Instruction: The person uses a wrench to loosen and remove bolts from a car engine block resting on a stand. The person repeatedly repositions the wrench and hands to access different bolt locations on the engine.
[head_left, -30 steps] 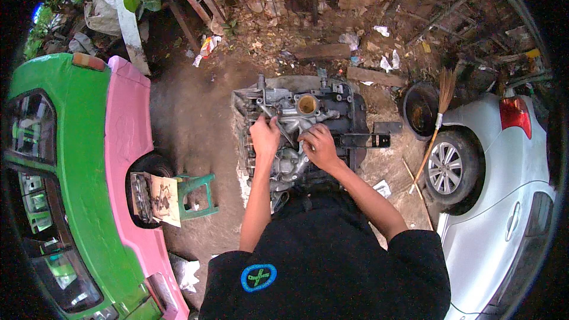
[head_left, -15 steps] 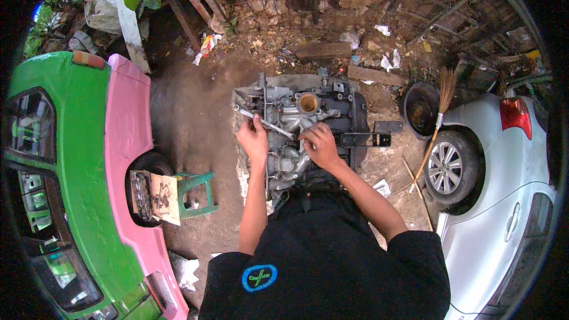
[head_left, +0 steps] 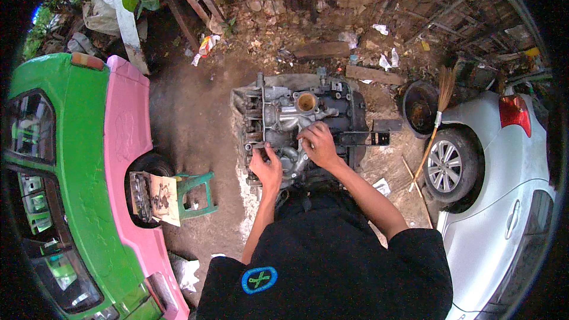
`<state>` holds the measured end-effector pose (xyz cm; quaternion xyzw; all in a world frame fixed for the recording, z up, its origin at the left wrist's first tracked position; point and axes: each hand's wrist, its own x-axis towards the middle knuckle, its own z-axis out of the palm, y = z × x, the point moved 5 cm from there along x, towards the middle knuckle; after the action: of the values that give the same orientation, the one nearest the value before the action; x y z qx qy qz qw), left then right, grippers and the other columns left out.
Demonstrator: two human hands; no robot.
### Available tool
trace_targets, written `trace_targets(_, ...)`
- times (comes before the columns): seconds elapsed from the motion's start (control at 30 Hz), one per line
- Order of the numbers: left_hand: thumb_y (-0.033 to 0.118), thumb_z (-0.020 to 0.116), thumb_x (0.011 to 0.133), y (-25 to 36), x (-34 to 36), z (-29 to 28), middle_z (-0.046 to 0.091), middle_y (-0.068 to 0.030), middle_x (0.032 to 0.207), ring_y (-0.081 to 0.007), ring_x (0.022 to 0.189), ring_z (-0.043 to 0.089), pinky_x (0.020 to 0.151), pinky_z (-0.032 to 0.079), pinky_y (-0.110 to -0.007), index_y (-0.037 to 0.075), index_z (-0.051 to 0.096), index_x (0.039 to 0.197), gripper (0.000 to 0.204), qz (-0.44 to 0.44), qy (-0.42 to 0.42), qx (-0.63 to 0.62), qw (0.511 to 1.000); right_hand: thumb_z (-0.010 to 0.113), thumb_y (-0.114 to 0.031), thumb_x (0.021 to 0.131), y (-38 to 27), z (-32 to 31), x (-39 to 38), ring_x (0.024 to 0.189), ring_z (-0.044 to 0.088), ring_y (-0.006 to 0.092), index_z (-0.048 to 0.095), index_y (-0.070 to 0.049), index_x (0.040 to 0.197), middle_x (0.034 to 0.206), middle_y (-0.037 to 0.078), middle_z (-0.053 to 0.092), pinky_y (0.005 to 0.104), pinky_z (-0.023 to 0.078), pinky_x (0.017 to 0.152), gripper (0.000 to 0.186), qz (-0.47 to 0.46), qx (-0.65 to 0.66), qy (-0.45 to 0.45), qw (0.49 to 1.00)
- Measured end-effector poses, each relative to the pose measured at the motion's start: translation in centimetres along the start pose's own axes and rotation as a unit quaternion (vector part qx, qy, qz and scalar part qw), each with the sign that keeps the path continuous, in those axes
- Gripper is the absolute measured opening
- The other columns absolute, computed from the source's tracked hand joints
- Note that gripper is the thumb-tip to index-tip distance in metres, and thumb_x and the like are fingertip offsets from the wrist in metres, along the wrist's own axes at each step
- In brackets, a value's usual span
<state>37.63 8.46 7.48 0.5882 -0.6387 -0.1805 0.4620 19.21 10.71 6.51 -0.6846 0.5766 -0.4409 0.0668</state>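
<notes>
An engine [head_left: 332, 109] with grey metal castings and a round brown-edged opening lies in front of me. My left hand [head_left: 267, 166] is closed in a pinch on a slim silver wrench [head_left: 253, 144] at the engine's left side. Much of the wrench is hidden by the fingers or lost among the metal parts. Over the middle of the engine, my right hand [head_left: 320, 145] has its fingers curled together beside the silver pipes of the manifold [head_left: 291, 120]. What those fingertips hold, if anything, is hidden.
A green and pink vehicle [head_left: 127, 124] stands on the left, beside a green stool [head_left: 198, 192] with cardboard and a metal part near it. To the right are a silver car [head_left: 498, 160], a black tub [head_left: 419, 109] and a broom [head_left: 435, 127]. Litter and planks [head_left: 373, 75] lie beyond.
My left hand has come toward me, swinging the near-left end of the wrench down along the engine's left side. My right hand stays in almost the same place.
</notes>
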Motion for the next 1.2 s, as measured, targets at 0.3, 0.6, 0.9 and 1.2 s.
trace_targets(0.3, 0.008, 0.064, 0.093, -0.6, -1.5, 0.1, 0.068, -0.0161, 0.073, -0.0283, 0.063, 0.068, 0.060, 0.052, -0.038, -0.003, 0.063, 0.090, 0.011, -0.009, -0.001, -0.039, 0.999, 0.066, -0.001, 0.074, -0.3, -0.2, 0.3, 0.092, 0.057, 0.0296, 0.065, -0.008, 0.089, 0.090, 0.007, 0.064, 0.0434, 0.046, 0.088, 0.017, -0.005, -0.002, 0.000, 1.000)
trace_targets(0.6, 0.006, 0.064, 0.092, 1.5, -0.3, 0.1, 0.066, -0.0211, 0.078, -0.0359, 0.067, 0.066, 0.060, 0.050, -0.043, -0.005, 0.062, 0.090, 0.012, 0.013, -0.036, 0.018, 0.999, 0.066, -0.001, 0.074, -0.4, -0.4, 0.3, 0.091, 0.057, 0.0287, 0.065, -0.007, 0.088, 0.090, 0.007, 0.064, 0.0435, 0.046, 0.089, 0.016, -0.006, -0.005, 0.010, 1.000)
trace_targets(0.9, 0.006, 0.063, 0.092, 1.4, 0.3, 0.4, 0.066, -0.0203, 0.077, -0.0360, 0.067, 0.065, 0.060, 0.049, -0.044, -0.005, 0.061, 0.089, 0.011, -0.014, -0.029, -0.023, 0.999, 0.066, -0.001, 0.074, -0.4, -0.3, 0.4, 0.092, 0.058, 0.0293, 0.065, -0.007, 0.088, 0.089, 0.007, 0.064, 0.0434, 0.046, 0.088, 0.015, -0.001, -0.004, -0.002, 1.000)
trace_targets(1.2, 0.008, 0.062, 0.093, 2.4, 1.7, 0.7, 0.062, -0.0214, 0.071, -0.0389, 0.063, 0.062, 0.058, 0.046, -0.046, -0.006, 0.060, 0.087, 0.016, -0.020, -0.083, 0.001, 0.996, 0.069, -0.006, 0.074, 0.3, 0.1, -0.1, 0.097, 0.057, 0.0307, 0.066, -0.008, 0.092, 0.094, 0.009, 0.065, 0.0452, 0.046, 0.094, 0.018, 0.016, 0.001, -0.027, 1.000)
